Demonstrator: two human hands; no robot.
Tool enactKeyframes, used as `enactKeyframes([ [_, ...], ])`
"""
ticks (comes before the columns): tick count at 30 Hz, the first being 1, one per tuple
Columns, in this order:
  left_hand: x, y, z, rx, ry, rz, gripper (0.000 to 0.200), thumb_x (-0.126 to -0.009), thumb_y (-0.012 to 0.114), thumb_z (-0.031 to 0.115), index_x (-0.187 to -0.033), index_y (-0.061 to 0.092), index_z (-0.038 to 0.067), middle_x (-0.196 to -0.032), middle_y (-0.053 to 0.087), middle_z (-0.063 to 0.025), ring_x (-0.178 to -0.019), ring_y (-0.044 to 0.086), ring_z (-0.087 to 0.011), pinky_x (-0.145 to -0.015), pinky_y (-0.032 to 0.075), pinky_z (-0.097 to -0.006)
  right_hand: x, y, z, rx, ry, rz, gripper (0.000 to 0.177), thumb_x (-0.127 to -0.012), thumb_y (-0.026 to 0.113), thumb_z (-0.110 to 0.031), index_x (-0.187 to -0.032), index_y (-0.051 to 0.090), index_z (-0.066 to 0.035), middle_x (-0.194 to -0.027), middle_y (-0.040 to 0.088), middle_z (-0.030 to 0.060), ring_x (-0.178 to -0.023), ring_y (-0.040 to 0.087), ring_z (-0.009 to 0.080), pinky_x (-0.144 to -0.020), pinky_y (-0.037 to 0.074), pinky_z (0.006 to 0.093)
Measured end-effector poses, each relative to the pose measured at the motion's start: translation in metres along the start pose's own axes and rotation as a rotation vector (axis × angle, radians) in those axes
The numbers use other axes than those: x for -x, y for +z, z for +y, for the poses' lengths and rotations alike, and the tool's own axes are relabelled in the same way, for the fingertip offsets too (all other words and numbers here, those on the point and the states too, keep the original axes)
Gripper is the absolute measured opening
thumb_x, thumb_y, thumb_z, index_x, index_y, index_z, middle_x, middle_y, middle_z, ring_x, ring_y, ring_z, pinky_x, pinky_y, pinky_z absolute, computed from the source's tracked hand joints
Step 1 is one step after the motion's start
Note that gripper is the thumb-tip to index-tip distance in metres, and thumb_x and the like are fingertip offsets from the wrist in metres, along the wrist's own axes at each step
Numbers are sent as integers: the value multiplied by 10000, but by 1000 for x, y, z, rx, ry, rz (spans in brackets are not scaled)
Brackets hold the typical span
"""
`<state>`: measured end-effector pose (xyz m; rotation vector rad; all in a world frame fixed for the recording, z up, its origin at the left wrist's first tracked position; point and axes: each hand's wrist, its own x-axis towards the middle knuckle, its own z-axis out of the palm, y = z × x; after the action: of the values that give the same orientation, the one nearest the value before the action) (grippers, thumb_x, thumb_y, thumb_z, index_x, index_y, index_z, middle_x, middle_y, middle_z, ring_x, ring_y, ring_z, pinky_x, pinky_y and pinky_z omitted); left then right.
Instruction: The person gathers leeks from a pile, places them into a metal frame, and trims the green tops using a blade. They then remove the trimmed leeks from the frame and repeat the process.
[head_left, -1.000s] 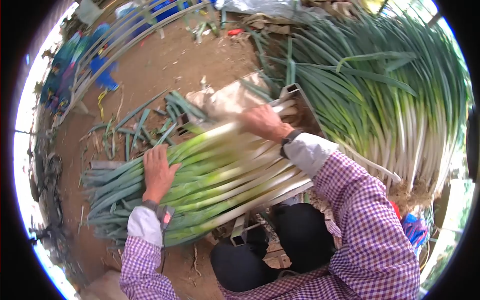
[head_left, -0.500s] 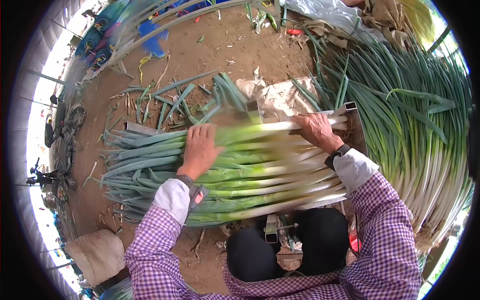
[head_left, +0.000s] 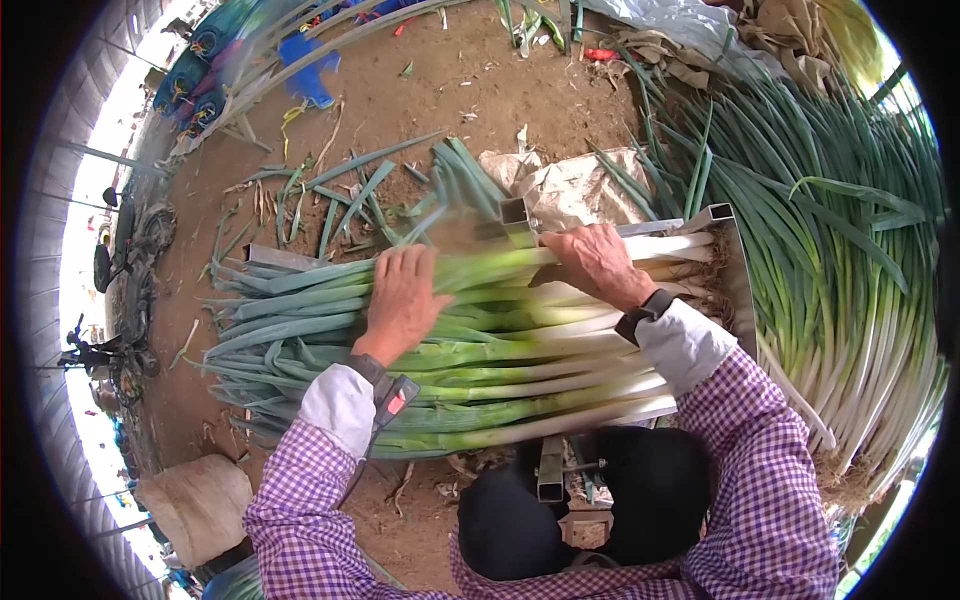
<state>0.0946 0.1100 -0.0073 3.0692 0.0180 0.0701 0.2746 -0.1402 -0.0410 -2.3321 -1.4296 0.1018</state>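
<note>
The left hand [head_left: 402, 300] lies palm-down across the leeks [head_left: 470, 378], thumb spread. The right hand [head_left: 598, 265] curls over their paler stems; whether it pinches any, I cannot tell. The leeks lie side by side on a metal frame [head_left: 741, 290], roots toward its end plate. This looks like aligning; shifting them calls for light, even pressure. Blur obscures stalks between the hands.

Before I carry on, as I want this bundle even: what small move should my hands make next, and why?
Probably keep your left hand lightly on the leaves and ease the top stalks rootward with your right hand. That hand is on their pale part, and the roots lie near the metal end plate, which could serve as a stop.
</note>
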Motion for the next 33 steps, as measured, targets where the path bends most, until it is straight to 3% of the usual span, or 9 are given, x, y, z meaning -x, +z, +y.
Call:
enactKeyframes([
  [1,0,-1,0,5,2,-7,713,-731,832,272,-1305,494,16,-1283,509,-159,-1236,452,-357,-1081,329,-479,2,0,-5,-36,101,-18,486,-746,789,-539,-988,731,-121,-1031,680,120,-869,682,328,-777,511,449],
  [4,-1,-6,2,23,-13,-34,733,-733,827,287,-1329,486,30,-1296,504,-156,-1255,442,-351,-1096,315,-477,-4,-11,-7,-83,197,-219,490,-743,791,-535,-1017,735,-132,-1008,679,121,-902,667,333,-776,508,449],
  [8,-3,-21,0,82,43,-23,745,-796,793,350,-1382,476,16,-1310,538,-173,-1235,495,-335,-1090,347,-453,2,0,-4,-71,186,-119,472,-763,779,-528,-1035,731,-145,-1004,681,120,-928,651,334,-785,496,458],
  [11,-21,-28,-29,614,-149,-147,690,-863,738,440,-1342,542,-16,-1278,599,-210,-1148,579,-333,-1038,415,-427,7,21,8,-32,139,-39,462,-790,762,-518,-1068,719,-151,-1030,676,119,-956,634,328,-808,481,456],
  [14,-53,-46,-63,595,-337,-182,646,-888,699,502,-1229,627,-42,-1155,667,-242,-1026,647,-331,-919,482,-418,15,60,31,17,56,62,479,-811,746,-517,-1109,705,-144,-1037,663,119,-957,613,314,-833,463,448],
  [20,-87,7,-116,98,-394,-718,622,-813,726,570,-807,726,-52,-773,694,-222,-737,683,-323,-675,500,-450,7,28,12,13,62,39,503,-819,710,-573,-1135,711,-181,-841,674,131,-808,647,336,-725,475,465],
  [25,-83,45,-146,134,-277,-618,231,-710,778,186,-751,727,-35,-687,698,-164,-674,697,-270,-630,519,-380,10,35,15,6,131,-57,553,-800,715,-611,-1090,713,-141,-922,645,101,-903,600,286,-813,443,426],
  [31,-63,37,-156,-244,-276,-298,115,-782,642,45,-849,713,-16,-853,727,-220,-802,713,-419,-699,560,-487,7,30,14,-19,118,-48,520,-798,719,-606,-1059,717,-157,-891,642,91,-875,599,278,-794,444,421],
  [33,-73,3,-169,-274,-534,-196,244,-816,680,114,-1037,703,13,-1010,698,-266,-954,674,-471,-824,549,-536,7,31,16,0,73,9,482,-802,727,-578,-1067,724,-176,-845,660,101,-825,626,300,-737,460,439],
])
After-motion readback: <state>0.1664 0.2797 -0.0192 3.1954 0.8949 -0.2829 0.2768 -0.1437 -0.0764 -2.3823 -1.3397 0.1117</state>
